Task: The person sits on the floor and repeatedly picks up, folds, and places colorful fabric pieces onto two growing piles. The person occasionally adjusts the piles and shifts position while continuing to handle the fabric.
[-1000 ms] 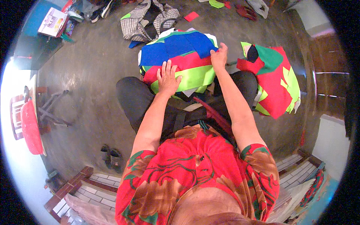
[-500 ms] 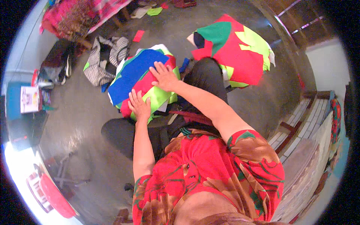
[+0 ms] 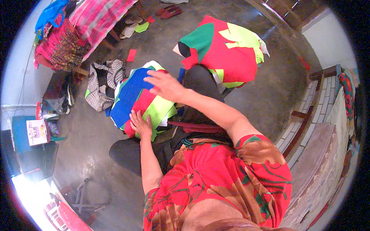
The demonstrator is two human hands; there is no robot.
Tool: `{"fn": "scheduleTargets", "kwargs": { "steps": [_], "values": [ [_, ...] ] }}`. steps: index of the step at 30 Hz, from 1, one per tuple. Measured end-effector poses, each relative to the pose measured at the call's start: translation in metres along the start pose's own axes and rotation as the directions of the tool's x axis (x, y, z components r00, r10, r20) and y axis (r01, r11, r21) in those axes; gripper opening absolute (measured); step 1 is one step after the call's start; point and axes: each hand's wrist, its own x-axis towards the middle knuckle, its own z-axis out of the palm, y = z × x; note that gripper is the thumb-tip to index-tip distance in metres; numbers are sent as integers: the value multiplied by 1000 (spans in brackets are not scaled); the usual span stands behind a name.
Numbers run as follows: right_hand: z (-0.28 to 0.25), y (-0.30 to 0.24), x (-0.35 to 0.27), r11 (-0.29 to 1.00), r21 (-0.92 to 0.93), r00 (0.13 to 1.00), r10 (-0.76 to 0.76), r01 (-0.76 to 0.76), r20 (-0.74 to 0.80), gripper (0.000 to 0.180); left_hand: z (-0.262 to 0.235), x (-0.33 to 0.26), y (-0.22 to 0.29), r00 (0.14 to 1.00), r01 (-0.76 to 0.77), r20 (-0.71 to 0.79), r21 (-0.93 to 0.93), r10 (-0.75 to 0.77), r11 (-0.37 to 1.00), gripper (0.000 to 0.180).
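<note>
A pile of fabric pieces [image 3: 133,90] in blue, red, green, yellow-green and white sits on the floor between my bent legs. My left hand [image 3: 141,124] lies flat on its near side, fingers spread over a red piece and the yellow-green one beside it. Over the pile's right part is my right hand [image 3: 165,85], fingers apart and slightly blurred; whether it touches the cloth I cannot tell. A second heap of cloth pieces [image 3: 227,54], mostly red with green and yellow-green, stands beyond my right knee.
A checked grey cloth [image 3: 101,86] lies left of the pile, and a small red scrap [image 3: 131,55] beyond it. Red shoes [image 3: 169,11] are far back. A table with a pink cloth [image 3: 104,19] stands far left, a wooden slatted bench [image 3: 312,111] at right.
My right hand has lifted or slid slightly from where it lay flat on the pile. The left hand stays on the cloth. The whole view has shifted a little.
</note>
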Motion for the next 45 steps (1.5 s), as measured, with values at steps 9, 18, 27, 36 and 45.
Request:
{"fn": "scheduleTargets", "kwargs": {
  "steps": [9,18,27,36,45],
  "values": [
    [-215,100,-45,814,-457,869,111,-358,-482,41,-13,-1,10,1000,22,21,42,-23,999,57],
    [-245,175,-96,485,-526,714,518,-698,-470,65,-9,1,6,999,20,24,45,-22,999,57],
    [-244,173,-80,360,-641,718,509,-678,-474,44,-9,0,4,1000,8,15,22,-8,1000,58],
    [-265,217,-83,440,-549,703,418,-711,-575,33,-11,-1,7,1000,-13,-10,27,13,1000,56],
    [-275,168,-38,654,706,526,716,-272,-460,25,-12,1,11,999,33,24,-3,-33,999,55]
  ]
}}
